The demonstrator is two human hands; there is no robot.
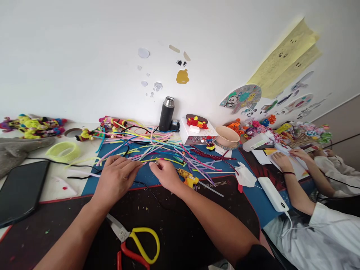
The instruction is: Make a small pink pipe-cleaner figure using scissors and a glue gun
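Observation:
My left hand (119, 174) is closed, fingers and thumb pinched together at the tips. A bit of pink shows at those fingertips, too small to make out. Just across a narrow gap, my right hand (166, 175) is curled shut with its thumb against the index finger; what it pinches is mostly hidden. Behind both hands lies a loose heap of colourful pipe cleaners (152, 144). A yellow glue gun (189, 178) rests beside my right wrist, a clear glue stick trailing from it. Scissors (131, 234) with yellow and red handles lie on the dark mat below my hands.
A black flask (167, 114) stands by the wall, near a white box (197, 133) and a pinkish bowl (227, 137). Finished pipe-cleaner figures (39, 125) and a phone (24, 191) lie left. A power bank (272, 194) sits right, near a co-worker's hands (282, 161) over paper.

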